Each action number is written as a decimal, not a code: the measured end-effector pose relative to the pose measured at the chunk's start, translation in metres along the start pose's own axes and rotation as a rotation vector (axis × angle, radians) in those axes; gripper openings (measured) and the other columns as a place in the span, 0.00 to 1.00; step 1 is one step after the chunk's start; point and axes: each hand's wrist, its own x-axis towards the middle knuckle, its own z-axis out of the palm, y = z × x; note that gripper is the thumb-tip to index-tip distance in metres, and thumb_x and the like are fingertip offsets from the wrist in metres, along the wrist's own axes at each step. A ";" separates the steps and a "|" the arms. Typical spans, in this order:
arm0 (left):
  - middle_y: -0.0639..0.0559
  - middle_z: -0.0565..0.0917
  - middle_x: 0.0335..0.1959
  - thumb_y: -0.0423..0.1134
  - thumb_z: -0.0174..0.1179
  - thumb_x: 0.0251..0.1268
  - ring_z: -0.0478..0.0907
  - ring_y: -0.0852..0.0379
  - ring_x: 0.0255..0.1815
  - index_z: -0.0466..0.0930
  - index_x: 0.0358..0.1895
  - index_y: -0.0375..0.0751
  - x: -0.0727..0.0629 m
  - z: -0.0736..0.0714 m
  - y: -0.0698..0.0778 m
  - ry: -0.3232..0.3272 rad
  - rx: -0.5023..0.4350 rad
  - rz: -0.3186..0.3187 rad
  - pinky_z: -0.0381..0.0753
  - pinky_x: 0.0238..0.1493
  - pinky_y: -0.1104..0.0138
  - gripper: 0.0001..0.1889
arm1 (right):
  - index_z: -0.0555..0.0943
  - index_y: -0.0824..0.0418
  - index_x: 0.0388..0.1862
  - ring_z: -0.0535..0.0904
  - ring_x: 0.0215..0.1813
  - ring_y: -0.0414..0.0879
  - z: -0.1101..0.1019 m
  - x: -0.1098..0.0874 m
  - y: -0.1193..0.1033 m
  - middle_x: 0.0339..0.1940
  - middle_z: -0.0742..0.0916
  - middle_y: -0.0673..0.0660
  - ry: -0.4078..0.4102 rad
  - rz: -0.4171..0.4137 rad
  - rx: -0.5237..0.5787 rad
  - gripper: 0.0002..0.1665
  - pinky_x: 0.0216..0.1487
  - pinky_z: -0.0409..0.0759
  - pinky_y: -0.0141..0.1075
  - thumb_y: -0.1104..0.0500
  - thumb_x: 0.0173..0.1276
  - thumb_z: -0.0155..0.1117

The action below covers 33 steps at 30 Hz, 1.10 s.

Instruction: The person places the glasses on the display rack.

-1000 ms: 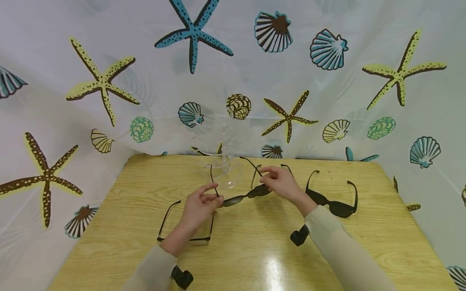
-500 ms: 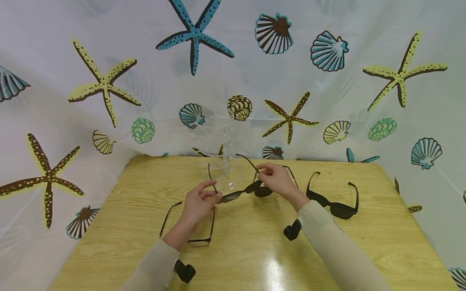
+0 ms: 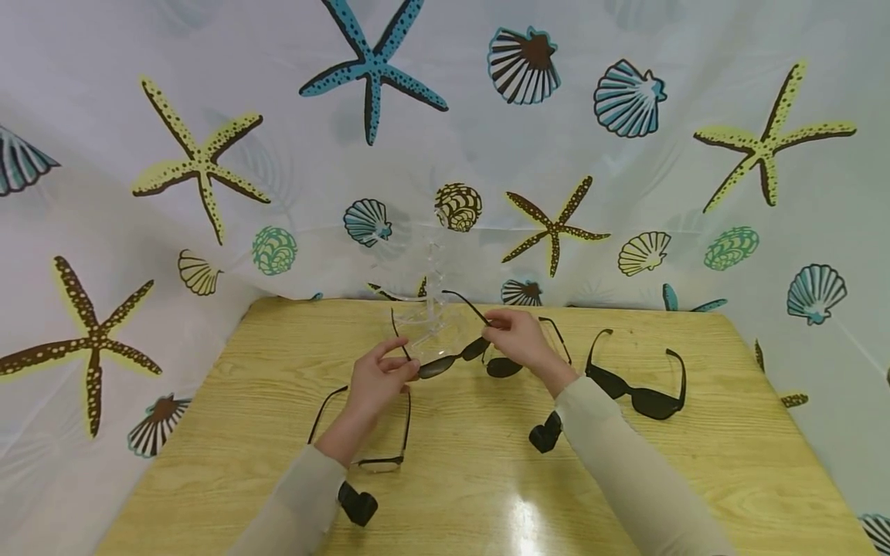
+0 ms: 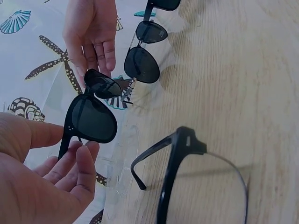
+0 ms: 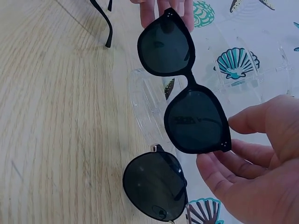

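A pair of black sunglasses [image 3: 436, 366] is held up between both hands, its temples pointing away toward the clear plastic display stand [image 3: 433, 301]. My left hand [image 3: 378, 378] pinches the left hinge corner, thumb and fingers curled about it in the left wrist view. At the other hinge, my right hand [image 3: 520, 337] grips the frame between thumb and fingers; the right wrist view shows both dark lenses [image 5: 195, 120] facing the camera. Below the left forearm lie clear-lensed eyeglasses [image 3: 380, 462], partly hidden by it. Thin-framed sunglasses [image 3: 504, 367] rest behind the right hand, partly covered.
Another pair of black sunglasses [image 3: 653, 401] lies open on the wooden table [image 3: 473, 494] at the right. The stand is at the table's back edge, before a white curtain [image 3: 306, 177] printed with starfish and shells. A black wrist camera [image 3: 545, 432] hangs at the right cuff.
Both hands have carried the black sunglasses back and slightly left, closer to the display stand. The thin-framed sunglasses behind the right hand have come more into sight. Both grips stay the same.
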 end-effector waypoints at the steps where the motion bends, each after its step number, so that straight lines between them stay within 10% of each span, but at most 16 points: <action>1: 0.34 0.88 0.57 0.34 0.66 0.75 0.91 0.55 0.42 0.74 0.74 0.43 0.001 0.000 0.000 -0.003 -0.002 -0.002 0.89 0.44 0.61 0.27 | 0.75 0.64 0.75 0.81 0.68 0.61 0.001 0.001 0.000 0.70 0.83 0.67 0.001 0.002 -0.004 0.28 0.62 0.85 0.50 0.58 0.81 0.59; 17: 0.37 0.87 0.61 0.34 0.68 0.73 0.89 0.50 0.51 0.70 0.78 0.45 0.018 0.000 -0.011 0.009 0.032 0.000 0.88 0.53 0.53 0.32 | 0.72 0.64 0.79 0.77 0.73 0.62 0.011 0.014 -0.003 0.72 0.81 0.66 0.015 -0.009 0.011 0.32 0.70 0.78 0.56 0.57 0.79 0.60; 25: 0.39 0.87 0.60 0.36 0.69 0.73 0.90 0.51 0.50 0.71 0.77 0.46 0.027 0.001 -0.012 0.057 0.066 -0.010 0.88 0.54 0.53 0.32 | 0.70 0.64 0.80 0.81 0.69 0.60 0.015 0.025 0.001 0.73 0.81 0.65 0.010 0.000 0.001 0.34 0.45 0.77 0.38 0.57 0.79 0.60; 33: 0.37 0.86 0.61 0.37 0.68 0.73 0.89 0.49 0.53 0.74 0.75 0.44 0.036 -0.001 -0.014 0.083 0.080 0.002 0.87 0.54 0.53 0.29 | 0.67 0.63 0.82 0.79 0.71 0.60 0.021 0.032 -0.002 0.77 0.77 0.65 0.009 -0.014 -0.011 0.34 0.52 0.81 0.45 0.57 0.80 0.58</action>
